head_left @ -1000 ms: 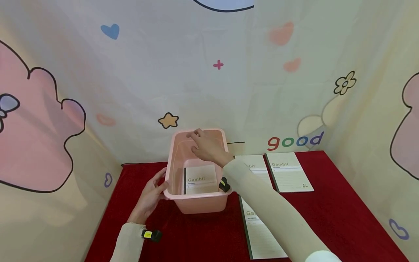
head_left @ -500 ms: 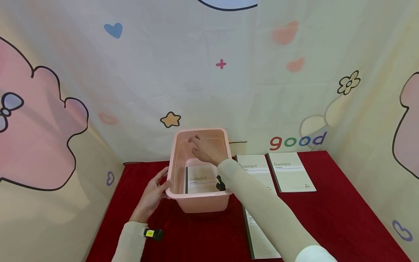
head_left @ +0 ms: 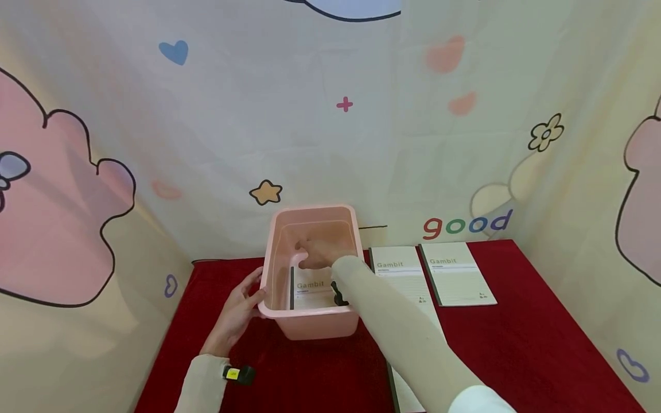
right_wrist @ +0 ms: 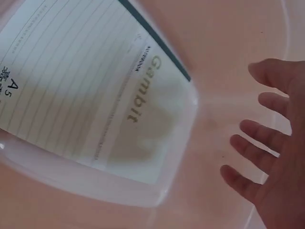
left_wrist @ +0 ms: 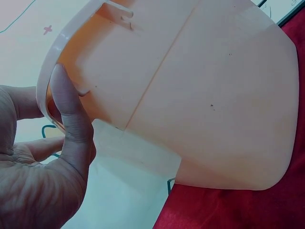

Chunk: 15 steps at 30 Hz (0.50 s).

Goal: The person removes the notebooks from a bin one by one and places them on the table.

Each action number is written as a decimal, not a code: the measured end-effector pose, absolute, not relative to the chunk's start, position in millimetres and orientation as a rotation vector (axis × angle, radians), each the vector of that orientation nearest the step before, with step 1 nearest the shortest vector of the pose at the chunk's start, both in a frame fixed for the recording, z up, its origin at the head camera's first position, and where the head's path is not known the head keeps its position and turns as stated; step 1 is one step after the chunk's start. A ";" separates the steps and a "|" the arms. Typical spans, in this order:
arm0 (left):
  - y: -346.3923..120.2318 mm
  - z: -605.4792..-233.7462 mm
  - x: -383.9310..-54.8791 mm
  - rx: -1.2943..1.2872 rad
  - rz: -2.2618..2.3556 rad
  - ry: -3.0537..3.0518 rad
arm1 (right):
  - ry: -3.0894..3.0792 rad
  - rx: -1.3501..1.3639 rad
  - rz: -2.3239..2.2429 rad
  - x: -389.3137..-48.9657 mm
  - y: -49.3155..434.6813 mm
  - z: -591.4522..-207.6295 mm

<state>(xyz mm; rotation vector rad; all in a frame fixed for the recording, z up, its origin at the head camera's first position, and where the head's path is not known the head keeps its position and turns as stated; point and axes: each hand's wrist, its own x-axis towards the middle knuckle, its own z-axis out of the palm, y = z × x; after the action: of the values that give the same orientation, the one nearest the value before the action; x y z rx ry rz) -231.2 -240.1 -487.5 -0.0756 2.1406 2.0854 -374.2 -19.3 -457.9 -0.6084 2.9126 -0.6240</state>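
Observation:
A pink plastic basin (head_left: 314, 327) stands on the red cloth, with a Gambit notebook (head_left: 311, 291) lying on its bottom. My left hand (head_left: 234, 315) grips the basin's left rim; in the left wrist view the fingers (left_wrist: 71, 109) curl about the rim edge. My right hand (head_left: 325, 252) reaches down inside the basin, above the far part of the notebook. In the right wrist view that hand (right_wrist: 271, 138) has its fingers spread and bent a little, apart from the notebook (right_wrist: 95, 90), and holds nothing.
Two more Gambit notebooks, a nearer one (head_left: 403, 275) and an outer one (head_left: 457, 275), lie right of the basin. Another notebook (head_left: 405, 396) lies in front, partly under my right forearm. A printed curtain (head_left: 330, 143) hangs close behind the basin.
My right hand has sunk from above the far rim down into the basin. The left hand keeps its grip on the rim. The basin and notebooks have stayed in place.

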 end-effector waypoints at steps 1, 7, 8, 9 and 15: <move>-239.3 -487.8 -231.5 -0.083 2.088 2.136 | 2.950 -0.643 -0.494 -377.7 -20.3 -461.7; -234.1 -489.3 -232.8 -0.093 2.082 2.132 | 2.666 -0.494 -0.478 -378.0 -26.4 -488.0; -233.8 -489.4 -232.7 -0.092 2.079 2.129 | 2.609 -0.439 -0.492 -375.4 -26.9 -491.3; -233.7 -489.2 -232.2 -0.092 2.076 2.127 | 2.595 -0.420 -0.475 -374.9 -28.0 -494.3; -237.2 -487.1 -229.4 -0.103 2.078 2.145 | 2.566 -0.423 -0.411 -374.6 -35.6 -502.3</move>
<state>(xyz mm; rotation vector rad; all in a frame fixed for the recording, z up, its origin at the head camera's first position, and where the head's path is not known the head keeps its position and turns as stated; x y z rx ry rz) -229.4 -237.2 -487.1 -0.1035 2.1454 2.0782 -374.6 -35.6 -502.3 -0.4231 2.5659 -0.4114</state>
